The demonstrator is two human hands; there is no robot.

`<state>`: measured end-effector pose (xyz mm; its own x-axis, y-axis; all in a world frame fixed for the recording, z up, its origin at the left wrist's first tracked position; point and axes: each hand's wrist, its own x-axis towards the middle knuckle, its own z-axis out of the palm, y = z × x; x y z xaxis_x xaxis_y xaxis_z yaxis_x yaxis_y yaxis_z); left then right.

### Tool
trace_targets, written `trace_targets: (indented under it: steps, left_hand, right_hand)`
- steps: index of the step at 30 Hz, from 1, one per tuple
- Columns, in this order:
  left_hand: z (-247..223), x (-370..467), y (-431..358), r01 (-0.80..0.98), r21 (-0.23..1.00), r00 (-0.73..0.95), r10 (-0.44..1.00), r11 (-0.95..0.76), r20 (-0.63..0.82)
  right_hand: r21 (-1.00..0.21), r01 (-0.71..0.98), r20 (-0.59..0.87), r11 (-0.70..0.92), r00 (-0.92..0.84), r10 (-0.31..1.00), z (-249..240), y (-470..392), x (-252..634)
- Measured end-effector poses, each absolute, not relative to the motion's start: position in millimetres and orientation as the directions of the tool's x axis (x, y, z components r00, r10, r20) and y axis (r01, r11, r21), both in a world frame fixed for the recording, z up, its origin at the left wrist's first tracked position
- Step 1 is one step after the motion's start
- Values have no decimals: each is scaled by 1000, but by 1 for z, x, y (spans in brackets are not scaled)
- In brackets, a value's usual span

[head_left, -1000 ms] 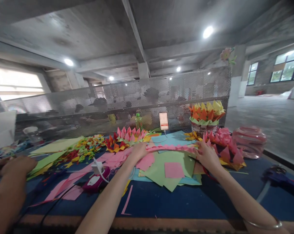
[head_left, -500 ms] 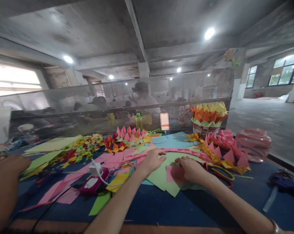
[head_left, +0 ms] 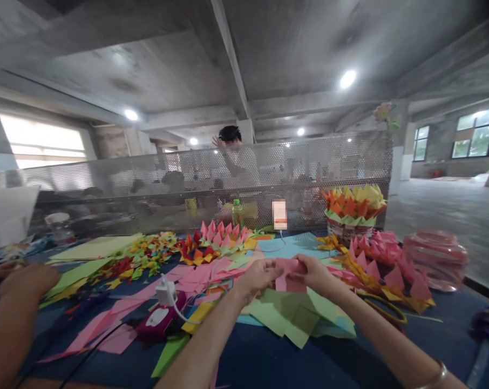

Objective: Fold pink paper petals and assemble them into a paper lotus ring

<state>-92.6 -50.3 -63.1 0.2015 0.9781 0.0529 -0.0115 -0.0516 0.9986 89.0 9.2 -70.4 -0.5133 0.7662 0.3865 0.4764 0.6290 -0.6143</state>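
A small pink sheet of paper (head_left: pixel 287 274) is held up between my two hands, above a pile of light green paper (head_left: pixel 285 313). My left hand (head_left: pixel 258 278) pinches its left edge. At the upper right side, my right hand (head_left: pixel 313 273) grips it between thumb and fingers. Behind my hands lies a blue sheet (head_left: pixel 285 246). Folded pink paper petals (head_left: pixel 224 235) stand beyond my left hand, and more pink and yellow folded pieces (head_left: pixel 386 270) lie to the right of my right hand.
A purple power strip (head_left: pixel 161 319) with a white charger sits left of my arms. Another person's hand (head_left: pixel 29 281) is at the far left. Yellow-handled scissors (head_left: pixel 384 308), a pink jar (head_left: pixel 435 262) and a glue gun (head_left: pixel 487 329) are on the right. A perforated screen (head_left: pixel 147 183) stands behind.
My right hand has lifted the pink sheet off the green paper, and my left hand has come to grip it too. Beyond the screen, a person's hand is now raised.
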Motion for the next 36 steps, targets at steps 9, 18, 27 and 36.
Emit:
trace_targets:
  steps: [9,18,27,36]
  left_hand:
    - [-63,-90,-45,-97,992,26,996,-81,84]
    - [-67,-102,-37,-112,985,-52,991,-129,124]
    - [-70,-110,-33,-114,987,-71,991,-117,109]
    - [-74,-110,-32,-87,991,-63,993,-104,99]
  right_hand:
    - [-896,86,394,435,-296,870,-83,9,94]
    - [-884,28,435,466,-314,844,-86,12,95]
    - [-837,102,474,538,-355,806,-91,16,97]
    - [-822,179,472,541,-318,822,-88,10,98]
